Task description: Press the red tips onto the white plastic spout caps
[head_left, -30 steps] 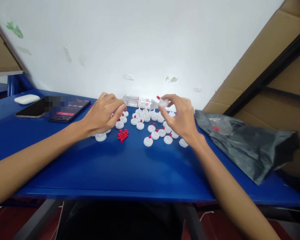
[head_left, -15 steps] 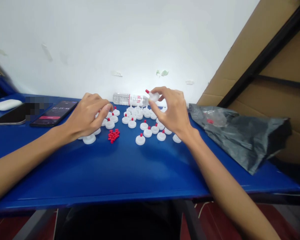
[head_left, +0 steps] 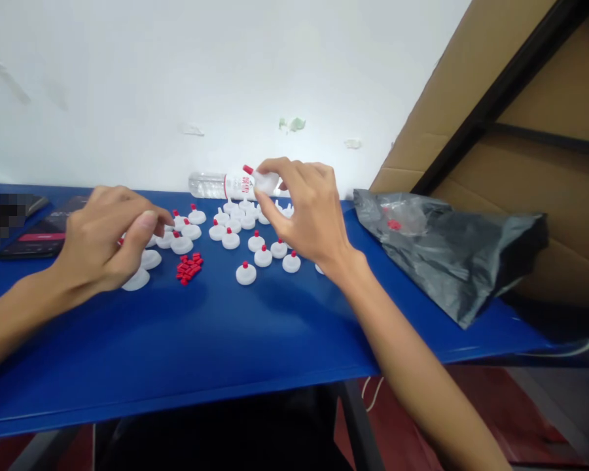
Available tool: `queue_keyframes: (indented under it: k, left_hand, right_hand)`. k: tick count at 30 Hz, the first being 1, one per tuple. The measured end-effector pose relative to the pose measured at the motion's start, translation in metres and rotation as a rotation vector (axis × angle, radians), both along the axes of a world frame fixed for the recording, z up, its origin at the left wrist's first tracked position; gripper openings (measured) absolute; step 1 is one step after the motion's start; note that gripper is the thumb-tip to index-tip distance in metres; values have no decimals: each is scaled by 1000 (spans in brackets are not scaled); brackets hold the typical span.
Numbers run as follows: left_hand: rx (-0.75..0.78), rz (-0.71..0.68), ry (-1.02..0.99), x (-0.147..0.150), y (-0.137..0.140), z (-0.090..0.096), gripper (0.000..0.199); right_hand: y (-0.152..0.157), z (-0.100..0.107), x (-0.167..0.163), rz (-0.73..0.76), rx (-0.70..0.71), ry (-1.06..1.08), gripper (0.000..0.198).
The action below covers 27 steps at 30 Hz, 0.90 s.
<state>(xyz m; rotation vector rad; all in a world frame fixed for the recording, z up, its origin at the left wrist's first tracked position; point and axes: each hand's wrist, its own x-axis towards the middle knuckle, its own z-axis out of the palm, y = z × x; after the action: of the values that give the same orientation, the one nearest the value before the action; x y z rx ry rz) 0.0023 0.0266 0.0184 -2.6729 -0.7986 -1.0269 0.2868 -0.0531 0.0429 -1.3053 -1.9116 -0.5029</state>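
While the right hand (head_left: 307, 212) pinches it between thumb and fingers, one white cap (head_left: 267, 182) with a red tip is raised just on the near side of the right part of the clear bottle (head_left: 209, 185), spout slanting up and leftward. Left hand (head_left: 110, 239): left of the bottle and nearer the person, fingers curled, thumb alongside; whether anything is gripped cannot be told.

Handling, as judged: light, stiff plastic, smooth and perhaps a little slippery, hardly fragile. Best hold: the broad rim, spout free. Red pieces (head_left: 189, 268), loose heap on the counter (head_left: 191, 360), nearer the person than the bottle: tiny, light, apt to roll; fingertips only.

Further white caps, red-tipped (head_left: 246, 275): spread in front of the bottle. Bare-spouted caps (head_left: 248, 221): clustered close before it.

Writing: red characters on the bottle's white label, too blurred to read. Phone (head_left: 32, 248), far left of the bottle: pink bar lit, lettering illegible. Dark plastic bag (head_left: 459, 252), right of the bottle: no marking discernible.
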Motion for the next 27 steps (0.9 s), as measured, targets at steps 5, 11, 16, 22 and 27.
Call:
queue_keyframes:
  k: [5, 11, 16, 22, 27]
  left_hand:
    - [-27, 5, 15, 0, 1, 0, 25]
    - [-1, 4, 28, -2, -1, 3, 27]
    - [21, -6, 24, -6, -3, 4, 28]
    - [95, -73, -47, -9, 3, 1, 33]
    - [110, -107, -30, -14, 6, 1, 31]
  right_hand:
    - [-1, 3, 1, -2, 2, 1, 24]
    - [-1, 1, -2, 10, 13, 9, 21]
    - [0, -3, -4, 19, 26, 1, 21]
    - [3, -6, -10, 18, 36, -8, 20]
    - [7, -9, -16, 24, 11, -12, 19]
